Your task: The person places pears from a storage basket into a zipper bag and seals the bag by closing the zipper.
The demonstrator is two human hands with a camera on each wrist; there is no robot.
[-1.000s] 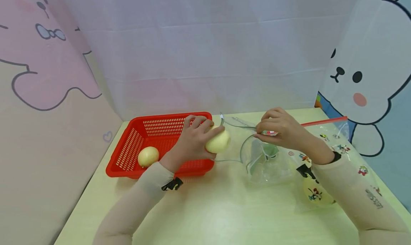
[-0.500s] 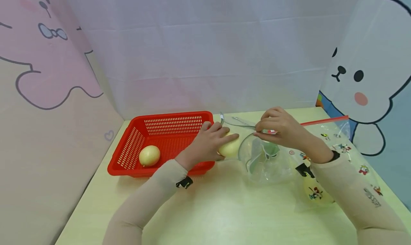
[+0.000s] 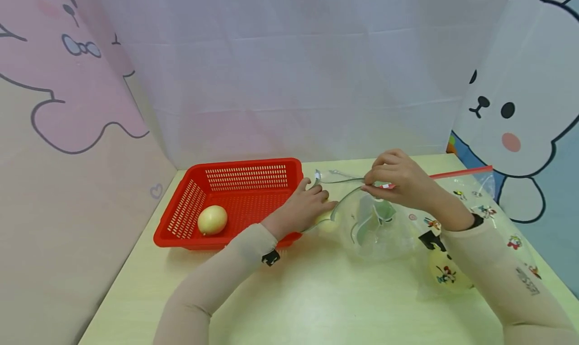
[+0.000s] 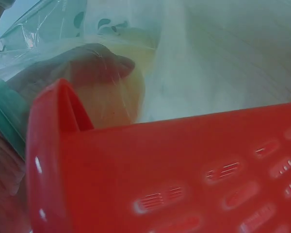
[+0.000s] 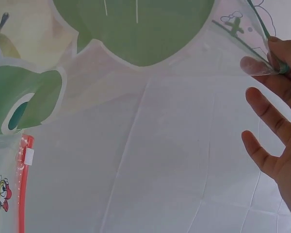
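My left hand is reaching into the mouth of a clear zip bag with green prints, holding a round pale-yellow pear. Seen through the film in the left wrist view, the thumb lies across the pear. Thumb and index finger of my right hand pinch the bag's upper edge and lift it, so the mouth gapes toward the left hand. In the right wrist view the other fingers of the right hand spread away from the film. A second pear sits in the red basket.
Another clear bag with a red zip and cartoon prints lies at the right, partly under the right forearm, with a yellow fruit inside. The basket stands just left of the green-printed bag. Printed cloth walls close off the table's back and sides.
My left hand has carried the pear rightward from over the basket's right edge into the bag's mouth. The right hand keeps its pinch on the bag's edge, almost still.
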